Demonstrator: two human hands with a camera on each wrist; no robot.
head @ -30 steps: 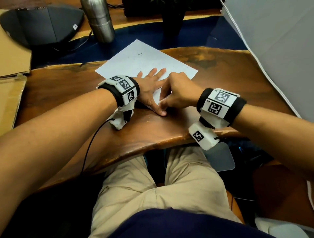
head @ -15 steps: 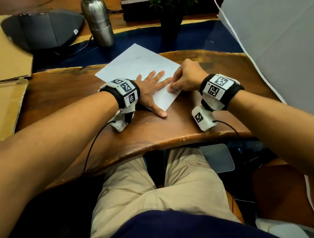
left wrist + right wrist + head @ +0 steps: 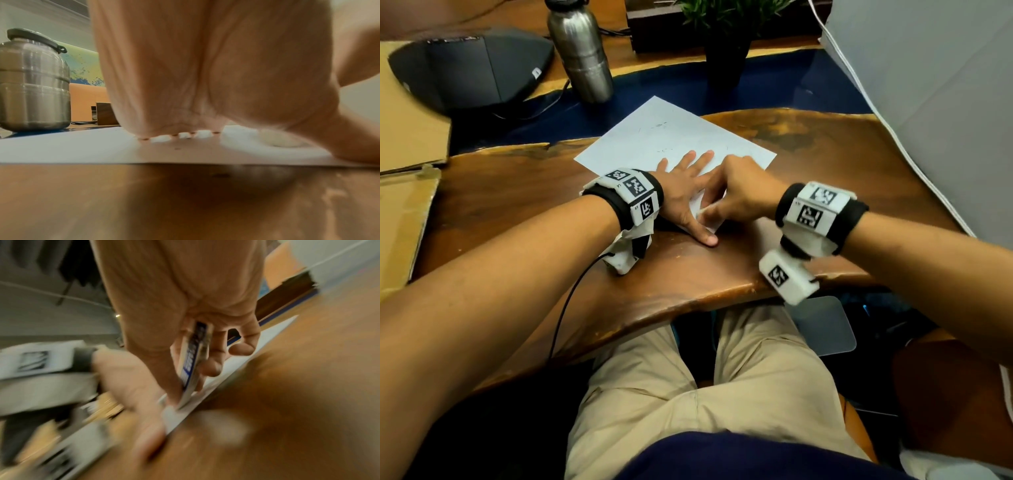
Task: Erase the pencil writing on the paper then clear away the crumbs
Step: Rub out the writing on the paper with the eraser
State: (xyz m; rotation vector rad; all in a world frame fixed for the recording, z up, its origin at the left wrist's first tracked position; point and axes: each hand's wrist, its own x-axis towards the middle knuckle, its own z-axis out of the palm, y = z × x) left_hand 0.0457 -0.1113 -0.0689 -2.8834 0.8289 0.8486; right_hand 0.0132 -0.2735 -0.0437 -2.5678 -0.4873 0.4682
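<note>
A white sheet of paper [image 3: 671,137] is laid at an angle on the wooden table [image 3: 517,192], its far corner toward 12 o'clock over the dark blue strip. Faint pencil marks are seen on its far half. The left hand [image 3: 685,195] is pressed flat on the near part of the sheet, fingers straight and spread, thumb reaching toward 5 o'clock past the paper's near corner onto bare wood. In the left wrist view the palm is seen resting on the paper, with small dark specks just before it on the sheet.

The right hand [image 3: 743,195] is placed just at 3 o'clock of the left, fingers curled. In the right wrist view an eraser [image 3: 193,363] in a white and blue sleeve is pinched between thumb and fingers, its tip down on the paper close to the near edge; this view is motion-blurred.

A steel bottle [image 3: 580,51] stands at 11 o'clock of the sheet, a potted plant [image 3: 726,37] at 1 o'clock.
</note>
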